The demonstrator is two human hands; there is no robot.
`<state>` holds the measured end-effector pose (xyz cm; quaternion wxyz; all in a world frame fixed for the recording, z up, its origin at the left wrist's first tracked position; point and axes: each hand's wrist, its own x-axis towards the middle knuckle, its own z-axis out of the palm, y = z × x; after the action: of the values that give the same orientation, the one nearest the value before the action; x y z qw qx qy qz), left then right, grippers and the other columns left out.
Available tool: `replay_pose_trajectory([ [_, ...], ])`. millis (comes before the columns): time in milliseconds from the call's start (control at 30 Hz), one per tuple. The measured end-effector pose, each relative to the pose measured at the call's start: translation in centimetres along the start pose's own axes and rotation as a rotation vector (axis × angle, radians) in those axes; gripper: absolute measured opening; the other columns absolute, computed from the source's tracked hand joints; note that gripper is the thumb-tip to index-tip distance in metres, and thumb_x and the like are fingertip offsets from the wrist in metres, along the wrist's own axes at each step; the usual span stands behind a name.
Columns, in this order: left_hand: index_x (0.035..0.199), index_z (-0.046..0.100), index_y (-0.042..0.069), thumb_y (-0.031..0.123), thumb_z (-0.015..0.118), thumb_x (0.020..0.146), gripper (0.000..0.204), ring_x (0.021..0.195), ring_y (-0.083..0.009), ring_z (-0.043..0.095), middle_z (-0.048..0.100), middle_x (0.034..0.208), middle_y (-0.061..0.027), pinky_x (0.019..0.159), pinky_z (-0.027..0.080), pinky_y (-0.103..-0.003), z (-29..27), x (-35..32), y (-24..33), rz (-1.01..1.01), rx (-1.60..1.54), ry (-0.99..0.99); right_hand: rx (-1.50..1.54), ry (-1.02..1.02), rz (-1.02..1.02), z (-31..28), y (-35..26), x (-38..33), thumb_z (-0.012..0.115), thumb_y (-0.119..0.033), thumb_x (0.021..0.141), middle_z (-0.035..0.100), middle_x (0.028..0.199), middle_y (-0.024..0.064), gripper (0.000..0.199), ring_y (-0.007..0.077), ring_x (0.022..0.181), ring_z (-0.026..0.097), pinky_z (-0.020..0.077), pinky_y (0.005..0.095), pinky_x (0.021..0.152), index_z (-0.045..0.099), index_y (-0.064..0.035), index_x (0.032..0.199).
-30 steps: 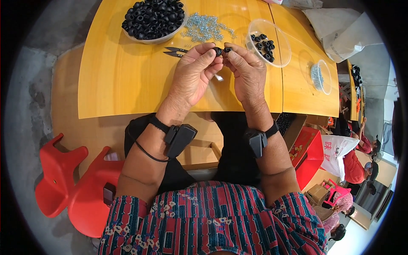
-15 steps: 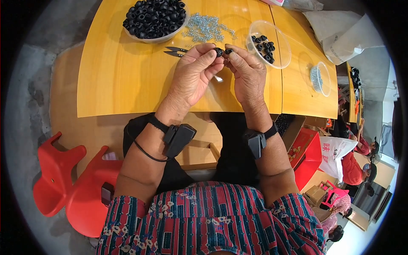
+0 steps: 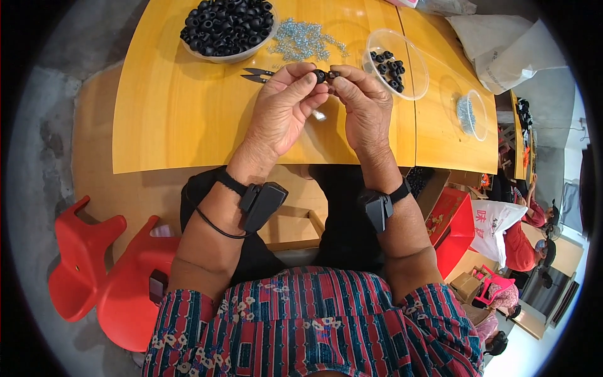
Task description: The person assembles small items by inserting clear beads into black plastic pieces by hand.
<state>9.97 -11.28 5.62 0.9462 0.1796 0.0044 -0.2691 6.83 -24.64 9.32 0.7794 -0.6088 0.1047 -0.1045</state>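
Note:
Above the table, my left hand (image 3: 286,107) pinches a small round black piece with a hole (image 3: 320,76) between thumb and fingers. Close beside it, my right hand (image 3: 365,110) pinches a second small dark piece (image 3: 333,74), mostly covered by the fingertips. The two pieces are nearly touching; whether they meet I cannot tell. Left of my hands lie black thread snips (image 3: 256,75), partly behind my left hand. Under my hands, a small shiny whitish thing (image 3: 320,116) rests on the wood. A clear bowl (image 3: 422,80) with several black pieces stands by my right hand.
Far left, a bowl (image 3: 274,34) is heaped with black hollow pieces, beside a loose pile of small clear bluish pieces (image 3: 304,39). A small clear tub (image 3: 482,129) holds similar bits. Red chairs (image 3: 78,264) stand left, a red box (image 3: 453,226) right; people are beyond.
The black piece in my left hand has turned so its hole shows. My right fingers have come slightly closer and cover more of their piece.

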Motion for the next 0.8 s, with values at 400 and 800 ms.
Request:
replay_pose_trajectory([
  [400, 0.102, 0.055, 0.003, 0.005, 0.057, 0.088, 0.014, 0.083, -0.0132, 0.063, 0.061, 0.095, -0.0076, 0.078, 0.053, -0.025, 0.8, -0.8, 0.1, 0.015, 0.047, 0.013, 0.001, -0.022, -0.006, 0.2, -0.7, -0.7, 0.066, 0.000, 0.079, 0.067, 0.087, 0.0077, 0.016, 0.0135, 0.078, 0.062, 0.0488, 0.0243, 0.074, 0.066, 0.0022, 0.094],
  [800, 0.101, 0.056, 0.004, 0.005, 0.059, 0.087, 0.014, 0.084, -0.0134, 0.062, 0.060, 0.094, -0.0069, 0.080, 0.053, -0.026, 1.3, -0.9, 0.1, 0.031, 0.118, 0.038, -0.087, -0.002, -0.068, 0.3, -1.1, -0.8, 0.066, 0.001, 0.078, 0.066, 0.085, 0.0070, 0.014, 0.0128, 0.077, 0.062, 0.0490, 0.0237, 0.073, 0.067, 0.0021, 0.092],
])
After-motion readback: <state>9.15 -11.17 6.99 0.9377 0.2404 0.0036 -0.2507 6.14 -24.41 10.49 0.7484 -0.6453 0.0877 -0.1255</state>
